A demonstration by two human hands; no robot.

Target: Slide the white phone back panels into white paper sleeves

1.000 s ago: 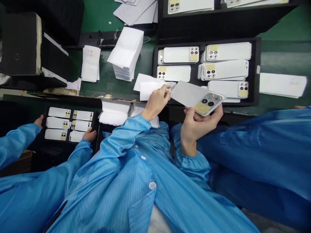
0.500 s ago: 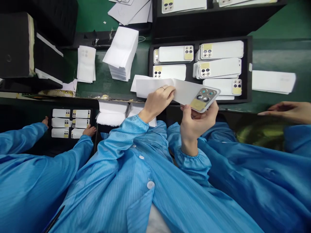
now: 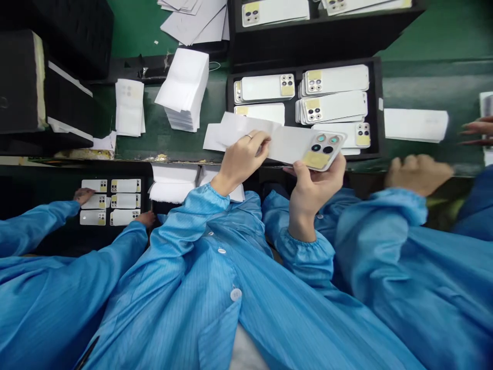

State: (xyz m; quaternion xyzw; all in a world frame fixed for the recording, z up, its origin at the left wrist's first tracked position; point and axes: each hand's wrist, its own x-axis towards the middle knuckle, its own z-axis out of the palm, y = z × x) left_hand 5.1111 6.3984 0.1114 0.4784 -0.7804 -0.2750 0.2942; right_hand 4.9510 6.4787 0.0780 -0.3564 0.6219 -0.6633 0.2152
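Note:
My right hand [image 3: 319, 187] grips a white phone back panel [image 3: 295, 144] from below, near its camera end. The panel has dark camera lenses and a yellow patch, and it is tilted toward me. A thin white paper sheet [image 3: 241, 123] extends leftward from the panel's far end. My left hand [image 3: 244, 156], wearing a ring, has its thumb and fingers pinched on the sheet where it meets the panel. Behind my hands is a black tray [image 3: 381, 128] with stacks of similar panels [image 3: 341, 105]. Another white sheet [image 3: 211, 137] lies beneath the held one.
A tall stack of white paper [image 3: 183, 87] and a smaller pile [image 3: 130, 108] stand at left. Black boxes [image 3: 19, 87] stand farther left. White sheets [image 3: 416, 125] lie right of the tray. Co-workers' hands show at left [image 3: 83, 195] and right [image 3: 419, 174].
The paper sheet's left end has risen and bent, while the panel has turned slightly in my right hand. A co-worker's arm has reached in at right. The view has shifted a little.

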